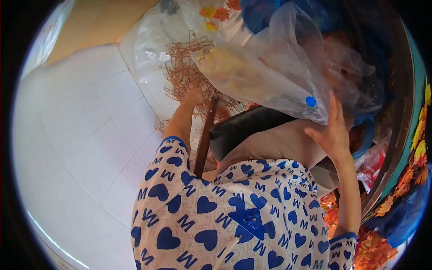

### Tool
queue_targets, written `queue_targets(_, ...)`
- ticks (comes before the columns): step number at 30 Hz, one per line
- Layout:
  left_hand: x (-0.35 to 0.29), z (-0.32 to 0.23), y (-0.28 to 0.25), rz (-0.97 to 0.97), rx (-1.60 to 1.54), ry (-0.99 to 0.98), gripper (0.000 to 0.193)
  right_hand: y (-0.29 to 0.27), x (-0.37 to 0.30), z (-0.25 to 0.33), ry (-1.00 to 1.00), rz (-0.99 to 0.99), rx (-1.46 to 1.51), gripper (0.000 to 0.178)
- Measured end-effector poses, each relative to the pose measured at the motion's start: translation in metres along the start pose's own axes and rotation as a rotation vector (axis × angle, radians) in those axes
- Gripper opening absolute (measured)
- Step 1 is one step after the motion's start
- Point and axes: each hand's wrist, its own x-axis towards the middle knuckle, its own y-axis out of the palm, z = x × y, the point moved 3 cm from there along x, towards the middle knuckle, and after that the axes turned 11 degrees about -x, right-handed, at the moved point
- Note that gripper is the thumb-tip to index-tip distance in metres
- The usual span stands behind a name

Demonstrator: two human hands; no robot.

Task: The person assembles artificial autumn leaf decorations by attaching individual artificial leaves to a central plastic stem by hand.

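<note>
My left hand (195, 96) reaches down into a tangled pile of thin brown bent stems (186, 63), maybe wire or plastic, on the floor ahead. Its fingers are mostly lost among the stems, so their grip does not show. On the right, my right hand (334, 132) is open, fingers stretched and thumb apart, beside the lower edge of a large clear plastic bag (288, 58). Something yellowish shows inside the bag's left end, and a small blue disc (311, 101) sits near its lower right. No object is seen in the right hand.
A dark wooden bar (206, 139) and a black cushion-like piece (245, 128) lie before my lap. Orange artificial leaves (371, 249) and blue plastic bags (407, 225) crowd the right side. Small maple leaves (220, 13) lie at the top, with white floor tiles (85, 144) to the left.
</note>
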Motion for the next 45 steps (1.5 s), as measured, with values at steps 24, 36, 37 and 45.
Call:
queue_targets(24,-0.329,-0.066,-0.210,-0.804,-1.613,0.922,0.028,-0.022,-0.023,0.033,-0.100,-0.455,0.192,0.054)
queue_targets(36,-0.519,-0.252,-0.201,0.406,-1.524,1.493,0.034,-0.052,0.001,0.144,-0.761,0.098,1.908,0.099)
queue_targets(37,-0.525,-0.257,-0.194,0.422,-1.502,1.518,0.034,-0.060,-0.009,0.142,-0.773,0.067,1.895,0.099)
queue_targets(45,-0.536,-0.240,-0.212,0.178,-1.406,1.583,0.036,-0.094,-0.132,0.081,-0.148,-0.417,1.882,0.014)
